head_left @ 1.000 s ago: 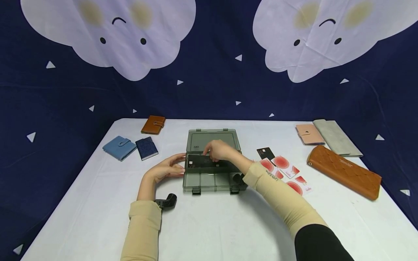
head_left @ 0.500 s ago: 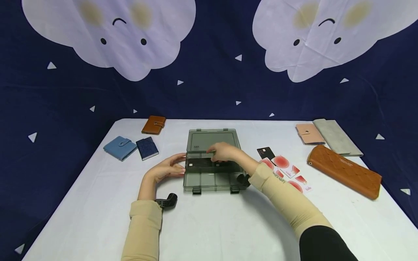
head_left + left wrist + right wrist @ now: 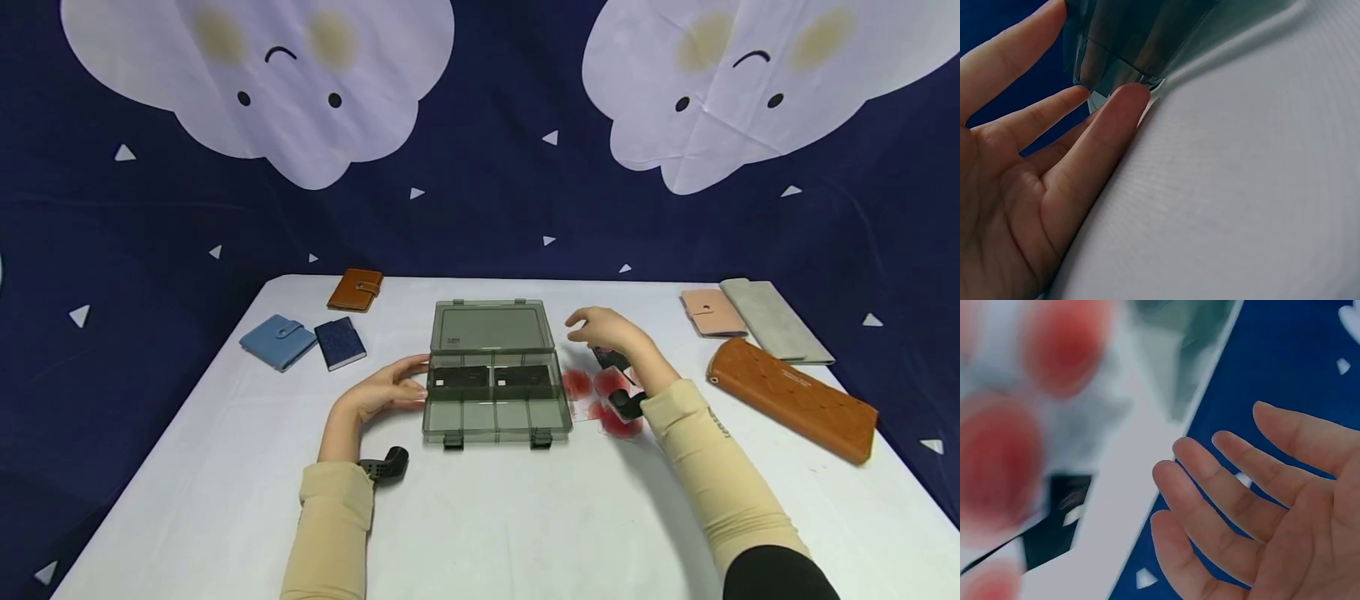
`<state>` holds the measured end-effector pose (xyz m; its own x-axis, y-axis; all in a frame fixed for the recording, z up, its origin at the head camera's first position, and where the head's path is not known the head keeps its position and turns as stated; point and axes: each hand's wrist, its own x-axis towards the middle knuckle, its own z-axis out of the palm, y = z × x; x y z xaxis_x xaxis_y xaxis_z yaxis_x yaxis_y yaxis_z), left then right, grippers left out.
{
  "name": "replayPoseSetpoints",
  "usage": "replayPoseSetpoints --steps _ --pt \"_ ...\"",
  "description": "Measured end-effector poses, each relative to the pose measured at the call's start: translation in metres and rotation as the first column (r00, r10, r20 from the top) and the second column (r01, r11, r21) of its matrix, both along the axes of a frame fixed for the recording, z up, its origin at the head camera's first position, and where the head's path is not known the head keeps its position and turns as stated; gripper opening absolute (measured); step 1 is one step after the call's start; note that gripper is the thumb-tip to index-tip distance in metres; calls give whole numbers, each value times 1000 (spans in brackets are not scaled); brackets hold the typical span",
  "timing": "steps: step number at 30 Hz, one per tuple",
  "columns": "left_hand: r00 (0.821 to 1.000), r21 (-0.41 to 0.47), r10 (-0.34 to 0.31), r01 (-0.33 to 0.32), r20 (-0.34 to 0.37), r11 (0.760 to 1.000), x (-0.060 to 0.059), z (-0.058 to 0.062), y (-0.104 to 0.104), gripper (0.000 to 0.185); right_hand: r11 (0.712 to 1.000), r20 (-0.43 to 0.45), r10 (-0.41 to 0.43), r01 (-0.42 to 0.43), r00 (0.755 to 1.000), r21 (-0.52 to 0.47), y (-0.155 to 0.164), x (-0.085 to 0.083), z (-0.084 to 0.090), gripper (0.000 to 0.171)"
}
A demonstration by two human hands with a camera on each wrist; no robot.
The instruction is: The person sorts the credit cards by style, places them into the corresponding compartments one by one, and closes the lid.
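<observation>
A translucent grey-green divided plastic box [image 3: 497, 436] lies on the table with its lid [image 3: 492, 326] folded back. Two black chip cards, a left one [image 3: 461, 377] and a right one [image 3: 522, 376], lie side by side in its back compartments. My left hand [image 3: 378, 389] rests at the box's left side, thumb and fingers extended; in the left wrist view the thumb is right at a lower corner. My right hand [image 3: 609, 327] holds nothing and hovers right of the lid, fingers spread in the right wrist view. Below it lie a black card [image 3: 611, 359] and several red-and-white cards [image 3: 618, 422], partly hidden by my forearm.
At the back left are a brown wallet [image 3: 356, 290], a light-blue wallet [image 3: 278, 342] and a navy one [image 3: 341, 342]. To the right lie a pink wallet [image 3: 713, 312], a grey one [image 3: 776, 321] and a long brown purse [image 3: 791, 400]. A dark-blue curtain hangs behind.
My right hand has left the black cards in the box and moved right, over the loose cards. Both boxed cards now show fully. My left hand stays at the box's side.
</observation>
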<state>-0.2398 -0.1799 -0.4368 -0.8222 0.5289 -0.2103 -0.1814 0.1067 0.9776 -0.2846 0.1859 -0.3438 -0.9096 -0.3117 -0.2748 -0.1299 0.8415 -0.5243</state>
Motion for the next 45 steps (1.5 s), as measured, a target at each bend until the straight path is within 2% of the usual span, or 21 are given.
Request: replayPoseSetpoints --steps 4,6,9,13,16,20,25,30,33,37,42,45 --pt "1000 1 6 -6 0 1000 0 0 -1 76 999 24 -41 41 999 26 20 -6 -13 41" --pt "1000 2 5 -5 0 1000 0 0 -1 76 997 8 -61 61 998 44 27 -7 -18 40" --pt "1000 3 3 -3 3 1000 0 -1 -1 77 987 -22 -103 105 994 123 36 -7 -24 40" --pt "1000 3 3 -3 8 1000 0 0 -1 77 956 6 -150 144 989 255 42 -7 -29 56" --pt "1000 2 -1 1 5 1000 0 1 0 77 947 49 -174 153 984 283 43 -9 -34 69" --pt "1000 6 -5 5 -1 1000 0 1 0 77 960 90 -209 187 974 211 45 -15 -40 73" --pt "1000 2 -2 2 4 1000 0 1 0 76 971 115 -208 190 971 147 48 -22 -44 63" --pt "1000 -4 1 -1 8 1000 0 1 0 77 979 10 -178 176 984 107 51 -26 -46 53" --pt "1000 -3 5 -5 6 1000 0 2 0 77 983 -29 -179 178 983 -32 51 -27 -49 42" --pt "1000 3 5 -5 6 1000 1 2 0 77 961 -50 -171 156 984 -227 49 -28 -49 34" --pt "1000 3 6 -6 9 1000 1 2 1 77 934 -123 -181 132 976 -331 40 -28 -35 41" --pt "1000 0 2 -2 5 1000 1 2 0 77 895 -116 -177 110 977 -432 27 -25 -22 39"
